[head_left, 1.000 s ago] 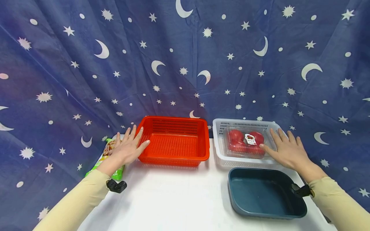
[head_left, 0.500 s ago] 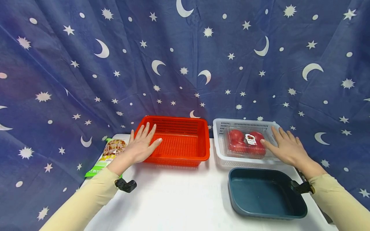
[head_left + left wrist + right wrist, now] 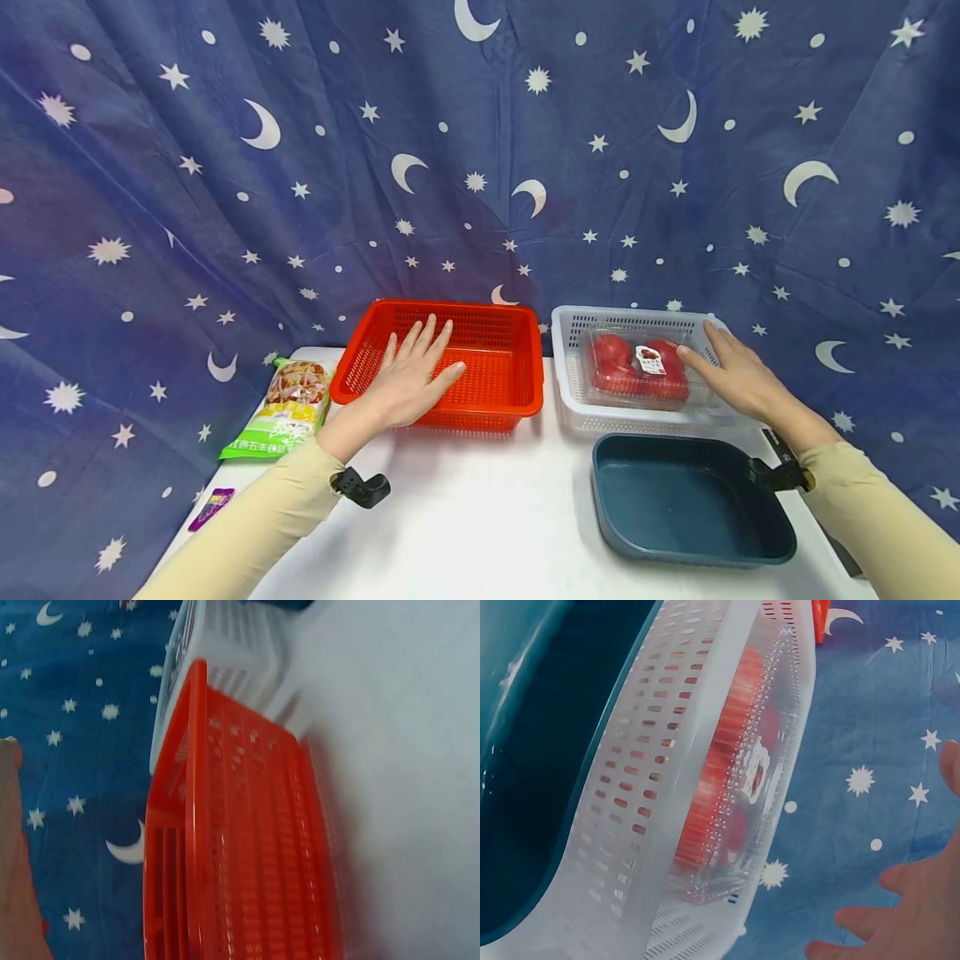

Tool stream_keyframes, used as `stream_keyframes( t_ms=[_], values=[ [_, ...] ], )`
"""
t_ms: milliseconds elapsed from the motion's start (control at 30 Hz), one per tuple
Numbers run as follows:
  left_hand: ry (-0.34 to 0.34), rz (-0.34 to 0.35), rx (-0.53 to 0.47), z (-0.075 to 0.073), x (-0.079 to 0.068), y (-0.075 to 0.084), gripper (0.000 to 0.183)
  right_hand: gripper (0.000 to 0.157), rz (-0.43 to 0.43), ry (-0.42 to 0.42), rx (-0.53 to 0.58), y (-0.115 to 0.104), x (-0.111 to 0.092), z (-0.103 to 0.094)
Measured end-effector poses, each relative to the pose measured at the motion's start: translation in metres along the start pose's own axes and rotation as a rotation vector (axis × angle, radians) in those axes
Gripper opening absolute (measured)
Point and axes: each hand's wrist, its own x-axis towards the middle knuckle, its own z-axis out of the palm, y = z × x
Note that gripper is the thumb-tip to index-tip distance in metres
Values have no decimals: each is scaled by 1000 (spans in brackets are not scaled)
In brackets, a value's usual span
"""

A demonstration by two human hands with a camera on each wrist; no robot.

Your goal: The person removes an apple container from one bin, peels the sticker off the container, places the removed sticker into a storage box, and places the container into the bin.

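My left hand [image 3: 411, 383] is held with straight, spread fingers over the red plastic basket [image 3: 491, 379], its palm overlapping the front left rim in the head view. Nothing is in its grasp. That basket's slotted wall [image 3: 259, 847] fills the middle of the left wrist view. My right hand [image 3: 741, 379], fingers extended, hovers at the right end of the white basket [image 3: 618, 414]. Inside the white basket lies a clear plastic box [image 3: 637, 367] of red round fruit with a white label. The right wrist view has my right fingers [image 3: 862, 922] beside this basket, apart from the box [image 3: 739, 787].
A dark teal bin [image 3: 690, 500] stands in front of the white basket. On the left lies a green and yellow food bag [image 3: 288, 408], with a small purple packet [image 3: 212, 509] nearer me. A starry blue curtain [image 3: 480, 150] hangs behind the white table [image 3: 480, 517].
My left hand has moved right, from beside the food bag to over the red basket, uncovering the bag and the purple packet. My right hand has shifted only slightly.
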Motion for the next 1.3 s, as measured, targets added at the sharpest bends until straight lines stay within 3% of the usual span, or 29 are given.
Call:
stream_keyframes(
  t_ms=[633,1100,1300],
  values=[
    [-67,104,-40,31,11,65,80,93,33,-71,249,1,9,-5],
    [-84,220,-133,56,10,110,74,94,47,-106,349,1,14,-4],
    [-89,258,-186,73,7,126,72,100,89,-126,341,4,14,-3]
  ],
)
